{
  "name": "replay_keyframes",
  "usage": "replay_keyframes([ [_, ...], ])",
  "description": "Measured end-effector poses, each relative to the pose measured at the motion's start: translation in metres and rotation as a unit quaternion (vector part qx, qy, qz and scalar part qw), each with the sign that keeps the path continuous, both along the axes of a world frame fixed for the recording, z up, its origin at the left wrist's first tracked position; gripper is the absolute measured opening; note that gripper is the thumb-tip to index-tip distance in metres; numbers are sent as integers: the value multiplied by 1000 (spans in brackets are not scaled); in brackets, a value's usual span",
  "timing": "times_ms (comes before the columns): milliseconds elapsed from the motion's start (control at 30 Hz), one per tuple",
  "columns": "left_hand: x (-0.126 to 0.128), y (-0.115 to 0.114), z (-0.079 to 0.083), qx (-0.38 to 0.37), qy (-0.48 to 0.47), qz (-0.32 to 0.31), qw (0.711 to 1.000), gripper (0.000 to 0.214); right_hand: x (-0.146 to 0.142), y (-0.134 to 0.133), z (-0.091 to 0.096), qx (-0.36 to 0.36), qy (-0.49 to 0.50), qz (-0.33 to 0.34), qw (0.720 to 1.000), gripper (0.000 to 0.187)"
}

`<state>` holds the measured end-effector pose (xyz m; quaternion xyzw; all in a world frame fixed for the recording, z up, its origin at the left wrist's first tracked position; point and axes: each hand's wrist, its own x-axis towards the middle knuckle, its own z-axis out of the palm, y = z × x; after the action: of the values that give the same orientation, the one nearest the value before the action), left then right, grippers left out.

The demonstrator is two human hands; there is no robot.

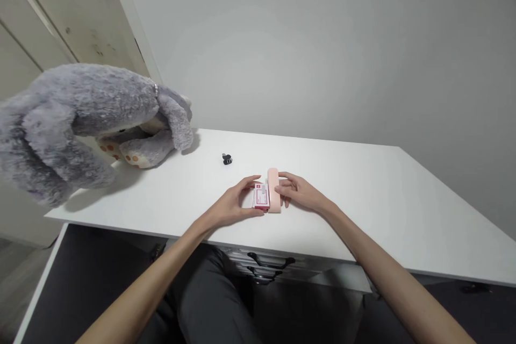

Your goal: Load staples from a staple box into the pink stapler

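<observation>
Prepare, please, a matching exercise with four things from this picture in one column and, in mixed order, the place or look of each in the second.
Things
1. red-and-white box
2. pink case
3. small black object
4. plush toy

Places or looks
A. lies on the white desk, apart from both hands
B. between thumb and index finger of the left hand
C. grey and furry, at the desk's left end
D. touched by the right hand

Right pairs: 1-B, 2-D, 3-A, 4-C
</observation>
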<state>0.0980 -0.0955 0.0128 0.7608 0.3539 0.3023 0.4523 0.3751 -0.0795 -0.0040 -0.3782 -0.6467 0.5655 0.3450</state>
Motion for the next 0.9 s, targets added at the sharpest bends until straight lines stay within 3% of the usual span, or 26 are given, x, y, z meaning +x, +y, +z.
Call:
replay_keyframes([
  [200, -2, -1, 0, 19, 3, 12, 1000, 102, -1, -1, 2, -2, 1, -3, 1000, 71],
  [467, -1, -2, 2, -13, -8, 10, 1000, 104, 0, -1, 1, 1, -4, -7, 1000, 70],
  [567, -2, -1, 4, 7, -5, 27, 1000, 94, -1, -1, 2, -1, -5, -10, 1000, 70],
  [667, -7, 11, 3, 93, 27, 124, 988, 61, -1, -1, 2, -6, -8, -14, 1000, 71],
  [733, -15, 25, -1, 193, 70, 205, 957, 49, -1, -1, 1, -8, -5, -15, 1000, 71],
  [800, -24, 42, -8, 271, 133, 239, 923, 52, -1, -1, 1, -8, -3, -12, 1000, 72],
  [900, -36, 67, -17, 289, 225, 247, 897, 67, -1, -1, 1, -6, -1, -5, 1000, 71],
])
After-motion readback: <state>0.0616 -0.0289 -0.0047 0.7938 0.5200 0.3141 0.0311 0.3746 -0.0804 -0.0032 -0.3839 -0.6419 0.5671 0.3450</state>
